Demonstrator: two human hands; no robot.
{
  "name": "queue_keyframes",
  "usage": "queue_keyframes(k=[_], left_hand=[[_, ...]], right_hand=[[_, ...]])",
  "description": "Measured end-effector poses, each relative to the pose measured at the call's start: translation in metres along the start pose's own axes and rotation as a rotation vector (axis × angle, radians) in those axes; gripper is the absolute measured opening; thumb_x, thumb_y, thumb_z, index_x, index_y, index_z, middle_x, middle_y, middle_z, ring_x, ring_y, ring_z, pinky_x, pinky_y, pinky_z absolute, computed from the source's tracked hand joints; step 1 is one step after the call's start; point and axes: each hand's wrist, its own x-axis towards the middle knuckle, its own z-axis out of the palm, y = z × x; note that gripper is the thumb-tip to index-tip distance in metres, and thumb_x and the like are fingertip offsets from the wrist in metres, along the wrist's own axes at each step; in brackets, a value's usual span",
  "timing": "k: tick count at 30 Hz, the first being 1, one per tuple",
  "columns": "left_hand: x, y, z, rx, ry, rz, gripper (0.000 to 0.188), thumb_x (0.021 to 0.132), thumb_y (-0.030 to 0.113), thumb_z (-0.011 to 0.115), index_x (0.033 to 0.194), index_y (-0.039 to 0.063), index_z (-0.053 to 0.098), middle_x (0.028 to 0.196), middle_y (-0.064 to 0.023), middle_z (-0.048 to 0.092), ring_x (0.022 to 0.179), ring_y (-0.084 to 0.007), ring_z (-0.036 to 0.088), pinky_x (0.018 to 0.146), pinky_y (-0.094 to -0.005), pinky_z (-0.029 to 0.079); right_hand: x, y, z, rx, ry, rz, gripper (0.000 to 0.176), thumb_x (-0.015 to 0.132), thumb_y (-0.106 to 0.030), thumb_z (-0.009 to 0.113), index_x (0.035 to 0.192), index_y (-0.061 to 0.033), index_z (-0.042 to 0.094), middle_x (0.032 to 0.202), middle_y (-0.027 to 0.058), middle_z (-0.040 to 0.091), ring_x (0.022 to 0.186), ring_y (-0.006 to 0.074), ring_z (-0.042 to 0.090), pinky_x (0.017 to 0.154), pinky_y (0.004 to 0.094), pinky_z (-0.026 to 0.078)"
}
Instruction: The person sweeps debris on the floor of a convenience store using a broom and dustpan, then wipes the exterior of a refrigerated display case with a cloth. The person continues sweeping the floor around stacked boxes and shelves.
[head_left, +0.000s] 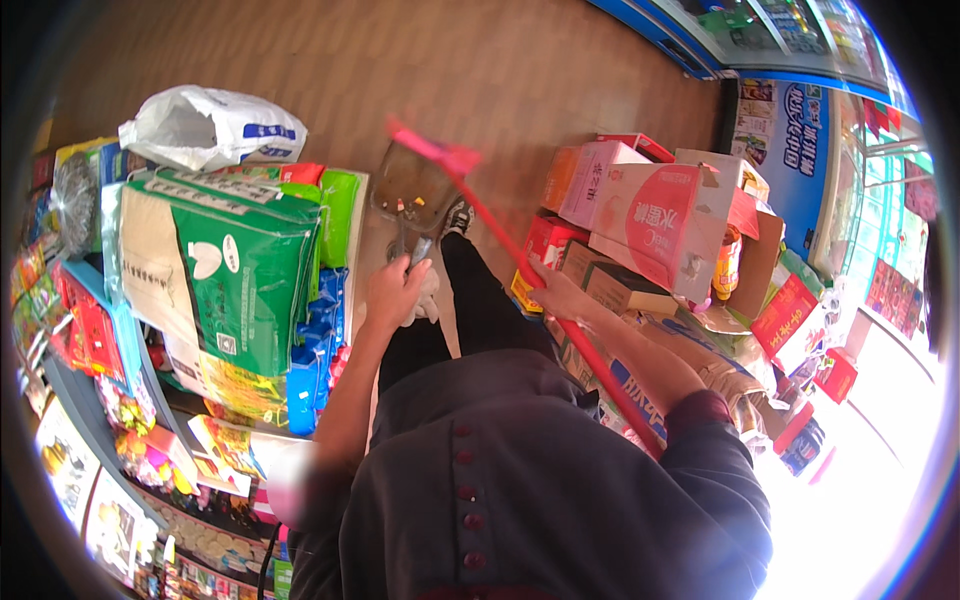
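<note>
My left hand (400, 289) grips the handle of a dustpan and a pale glove, whose fingers hang below the hand. The dustpan (405, 176) lies on the floor in front of my feet, with small bits of debris in it. My right hand (559, 291) is closed around the red pole of a broom (499, 217), which slants from beside my right arm towards the dustpan. The broom's pink head (442, 152), slightly blurred, is over the dustpan's far part.
Stacked cartons (652, 217) stand on the right, with a blue-framed glass case (697, 45) beyond. Green packages (232, 270) and an open white sack (214, 127) are piled on the left. Brown wood-look floor (337, 52) lies ahead.
</note>
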Motion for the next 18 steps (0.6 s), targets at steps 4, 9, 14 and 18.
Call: queue_keyframes(k=[4, 9, 14, 18], left_hand=[[0.003, 0.002, -0.002, -0.011, 0.006, -0.002, 0.041, 0.086, 0.038, 0.061, 0.07, 0.001, 0.052, 0.061, -0.0192, 0.055, 0.059, -0.0384, 0.055, 0.052, -0.0443, 0.04], [0.006, 0.003, -0.004, 0.007, -0.017, -0.01, 0.04, 0.087, 0.039, 0.059, 0.073, 0.002, 0.054, 0.062, -0.018, 0.055, 0.059, -0.0374, 0.055, 0.054, -0.0436, 0.041], [0.009, 0.006, 0.001, 0.001, -0.024, -0.012, 0.039, 0.088, 0.039, 0.058, 0.074, 0.002, 0.054, 0.062, -0.0174, 0.055, 0.06, -0.0371, 0.056, 0.053, -0.0433, 0.04], [0.009, 0.008, 0.002, 0.014, -0.032, -0.02, 0.039, 0.088, 0.038, 0.058, 0.075, 0.002, 0.055, 0.062, -0.0176, 0.055, 0.059, -0.0372, 0.056, 0.053, -0.0429, 0.04]], right_hand=[[-0.039, -0.008, -0.011, 0.096, 0.087, -0.016, 0.066, 0.081, -0.008, 0.055, 0.142, -0.0023, 0.03, 0.076, 0.0128, 0.057, 0.051, 0.0193, 0.057, 0.048, 0.0345, 0.048], [0.004, 0.007, -0.077, 0.019, 0.342, -0.081, 0.066, 0.079, -0.01, 0.057, 0.142, -0.01, 0.035, 0.07, 0.0069, 0.054, 0.048, 0.0129, 0.05, 0.044, 0.0281, 0.042], [0.048, 0.023, -0.103, 0.06, 0.352, 0.061, 0.059, 0.08, -0.012, 0.056, 0.135, -0.0065, 0.036, 0.075, 0.0128, 0.058, 0.055, 0.0217, 0.056, 0.05, 0.0337, 0.046], [0.044, 0.018, -0.049, -0.228, 0.243, 0.061, 0.046, 0.08, -0.011, 0.055, 0.123, -0.0023, 0.043, 0.084, 0.0194, 0.059, 0.066, 0.0316, 0.062, 0.059, 0.0414, 0.05]])
